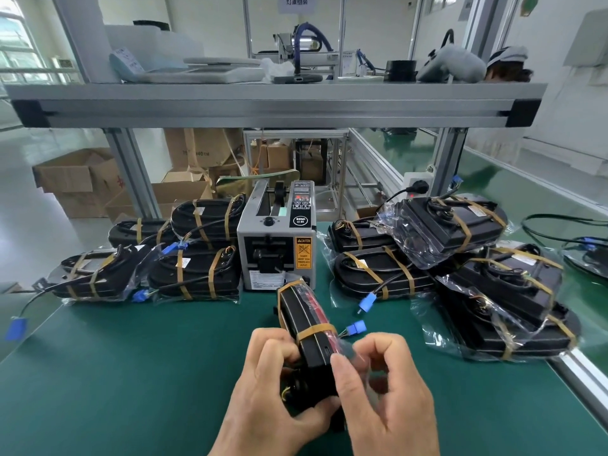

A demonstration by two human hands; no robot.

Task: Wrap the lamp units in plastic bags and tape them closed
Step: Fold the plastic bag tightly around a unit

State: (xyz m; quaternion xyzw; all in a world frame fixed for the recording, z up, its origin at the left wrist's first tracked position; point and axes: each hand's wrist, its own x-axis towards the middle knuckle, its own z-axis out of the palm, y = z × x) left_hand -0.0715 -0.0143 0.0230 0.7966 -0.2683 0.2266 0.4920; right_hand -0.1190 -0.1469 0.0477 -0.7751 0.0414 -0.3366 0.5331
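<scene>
Right hand [388,396]: thumb and forefinger pinched together on clear bag [357,352] film at the lamp's right edge; the other fingers loosely curled.
Left hand [279,386]: fingers curled round the near end of the lamp [306,320], gripping it.
Lamp: black, held on edge over the mat [131,373], far end toward the dispenser [276,238]. Two tan tape [316,330] bands cross it. Blue plug [358,326] just beside its right side.
Dispenser: grey, upright, mid-mat.
Wrapped lamps [194,274]: four to the left of the dispenser, bagged and banded; an overlapping pile to its right.
Shelf [276,103]: aluminium, overhead.
Boxes [75,182]: cardboard, on the floor, behind left.
</scene>
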